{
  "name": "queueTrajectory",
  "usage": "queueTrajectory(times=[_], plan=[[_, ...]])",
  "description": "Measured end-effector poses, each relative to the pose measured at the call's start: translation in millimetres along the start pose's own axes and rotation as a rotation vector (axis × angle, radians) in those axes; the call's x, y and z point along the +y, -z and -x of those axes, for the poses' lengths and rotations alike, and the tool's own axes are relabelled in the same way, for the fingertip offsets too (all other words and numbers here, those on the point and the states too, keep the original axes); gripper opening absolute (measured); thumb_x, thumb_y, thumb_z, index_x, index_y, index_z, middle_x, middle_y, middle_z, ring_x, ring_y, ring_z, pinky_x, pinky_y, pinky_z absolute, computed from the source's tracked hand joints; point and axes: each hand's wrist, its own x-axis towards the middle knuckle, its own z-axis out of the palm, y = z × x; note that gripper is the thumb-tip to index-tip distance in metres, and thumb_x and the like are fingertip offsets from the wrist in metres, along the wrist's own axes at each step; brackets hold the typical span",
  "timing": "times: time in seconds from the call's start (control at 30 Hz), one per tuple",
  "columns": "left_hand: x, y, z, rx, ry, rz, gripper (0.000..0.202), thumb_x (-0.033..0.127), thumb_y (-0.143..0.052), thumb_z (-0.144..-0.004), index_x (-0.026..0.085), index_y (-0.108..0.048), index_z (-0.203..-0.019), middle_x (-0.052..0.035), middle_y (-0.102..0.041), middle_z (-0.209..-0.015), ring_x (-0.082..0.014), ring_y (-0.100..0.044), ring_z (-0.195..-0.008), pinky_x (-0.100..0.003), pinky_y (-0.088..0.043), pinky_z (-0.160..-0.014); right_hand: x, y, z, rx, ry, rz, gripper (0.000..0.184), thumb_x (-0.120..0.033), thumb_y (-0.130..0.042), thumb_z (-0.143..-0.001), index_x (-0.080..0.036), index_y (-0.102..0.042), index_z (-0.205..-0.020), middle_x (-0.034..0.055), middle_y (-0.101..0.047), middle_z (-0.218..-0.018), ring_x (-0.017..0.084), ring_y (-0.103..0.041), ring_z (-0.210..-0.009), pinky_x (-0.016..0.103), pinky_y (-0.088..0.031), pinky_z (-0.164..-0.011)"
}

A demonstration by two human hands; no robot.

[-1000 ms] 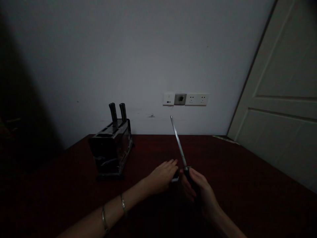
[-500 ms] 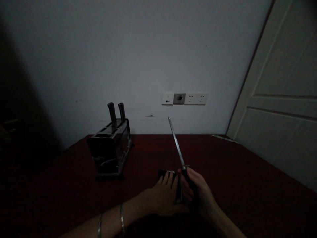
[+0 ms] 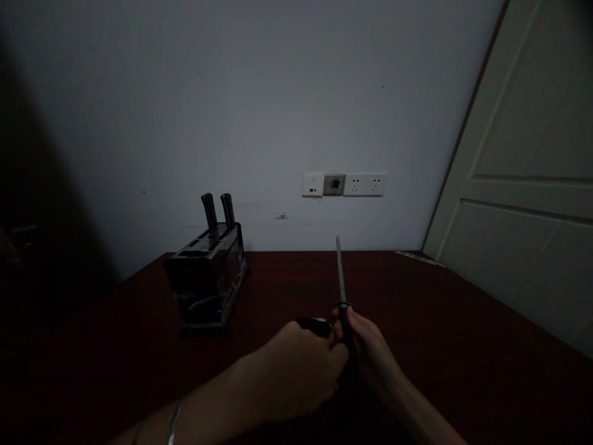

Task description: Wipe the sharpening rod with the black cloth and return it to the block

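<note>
Swung from its leftward lean, the honing rod point(image 3: 341, 272) now stands almost straight up with its tip lower against the wall, and my left hand point(image 3: 296, 371), which lay flat with its fingers fanned out, has balled up and drawn nearer to me. The rod is a thin, pale grey steel shaft with a small cross guard above a black handle. It stands over the middle of the table, and the handle is sunk in my right hand point(image 3: 365, 346), fingers wrapped tight about it and thumb along the side. My left hand sits just beside it, touching the right at the knuckles, curled over the near end of a dark object point(image 3: 315, 323). That object pokes out ahead of my fingers and catches a faint glint, but in this gloom I cannot tell what it is. A thin bangle point(image 3: 173, 420) shows at my left wrist. Well off to the left stands a knife block point(image 3: 206, 278) with two black handles point(image 3: 209, 213) sticking up from its far slots. The dark red table point(image 3: 463, 321) stretches broad and bare to the right of my hands, and its back edge meets the grey wall point(image 3: 231, 93). A strip of sockets point(image 3: 343, 184) sits above the rod's tip, and a pale panelled door point(image 3: 532, 185) closes off the right side.
</note>
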Motion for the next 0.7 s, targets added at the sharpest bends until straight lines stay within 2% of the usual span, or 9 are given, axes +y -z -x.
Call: queueTrajectory(times=[0.07,0.2,0.37,0.5,0.63,0.7], plan=[[9.0,5.5,0.6,0.063,-0.052,-0.019,0.034,0.036,-0.053,-0.078,0.016,-0.049,-0.105,-0.0084,-0.063,-0.092,-0.0180,-0.061,-0.070,-0.025,-0.040,-0.049,-0.2,1.3,-1.0,0.012,0.006,-0.019,0.036,-0.045,-0.071,-0.061,-0.013,-0.062,-0.076,-0.0007,-0.056,-0.051,0.014,-0.055,-0.051,0.024,-0.042,-0.051],[16.4,-8.6,-7.8,0.215,-0.093,-0.209,0.026,0.019,-0.040,-0.086,0.014,-0.047,-0.110,-0.0143,-0.057,-0.105,-0.0195,-0.058,-0.085,-0.024,-0.041,-0.051,-0.3,3.0,-1.8,0.107,0.008,0.051,0.037,-0.043,-0.074,-0.056,-0.013,-0.065,-0.074,0.0011,-0.060,-0.056,0.013,-0.053,-0.050,0.022,-0.040,-0.050],[9.9,-25.4,-20.0,0.289,-0.226,-0.308,0.023,0.015,-0.034,-0.088,0.012,-0.053,-0.101,-0.0103,-0.057,-0.096,-0.0174,-0.056,-0.084,-0.028,-0.046,-0.062,0.5,6.8,-3.8,0.150,0.019,0.129,0.039,-0.046,-0.074,-0.054,-0.013,-0.067,-0.073,0.0029,-0.063,-0.060,0.016,-0.057,-0.057,0.024,-0.042,-0.055],[4.3,-22.1,-20.9,0.334,-0.290,-0.314,0.025,0.016,-0.034,-0.088,0.010,-0.054,-0.102,-0.0104,-0.055,-0.101,-0.0172,-0.054,-0.088,-0.025,-0.045,-0.059,2.6,13.3,-6.5,0.141,0.062,0.141,0.037,-0.045,-0.073,-0.057,-0.014,-0.068,-0.075,0.0032,-0.064,-0.064,0.015,-0.058,-0.059,0.023,-0.043,-0.057],[2.1,-19.8,-19.4,0.371,-0.357,-0.331,0.024,0.015,-0.036,-0.087,0.012,-0.057,-0.098,-0.0095,-0.057,-0.097,-0.0170,-0.053,-0.086,-0.025,-0.043,-0.054,1.6,14.8,-4.9,0.088,0.067,0.178,0.035,-0.045,-0.070,-0.062,-0.014,-0.068,-0.078,0.0037,-0.065,-0.066,0.014,-0.058,-0.060,0.022,-0.042,-0.056],[1.9,-18.3,-18.8,0.391,-0.389,-0.345,0.023,0.015,-0.038,-0.086,0.012,-0.058,-0.096,-0.0092,-0.058,-0.096,-0.0171,-0.053,-0.086,-0.025,-0.043,-0.056,-0.7,13.2,-3.1,0.060,0.068,0.202,0.035,-0.045,-0.069,-0.064,-0.014,-0.068,-0.079,0.0028,-0.064,-0.062,0.013,-0.056,-0.058,0.021,-0.041,-0.054]])
